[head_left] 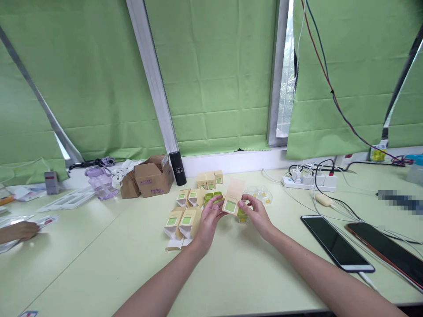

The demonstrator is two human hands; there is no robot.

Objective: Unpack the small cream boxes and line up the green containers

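Between both hands is a small cream paper box [235, 193] with a green window, looking flat and held up off the table. My left hand [208, 222] is closed on its left edge, and my right hand [259, 216] pinches its right edge. Just behind and below it stands a small clear jar with green in it [242, 217], partly hidden. Several like boxes with their flaps open [190, 220] lie left of my left hand. Green pieces [211, 196] sit behind that hand. Clear round containers with yellow bits [264, 194] are beyond my right hand.
Upright small boxes [210, 179], a black bottle [178, 168], a brown carton [153, 176] and a purple bottle [102, 182] stand at the back. At right lie a phone [337, 242], another phone [386, 251], cables and a power strip [310, 181]. Another person's hand [24, 232] is far left.
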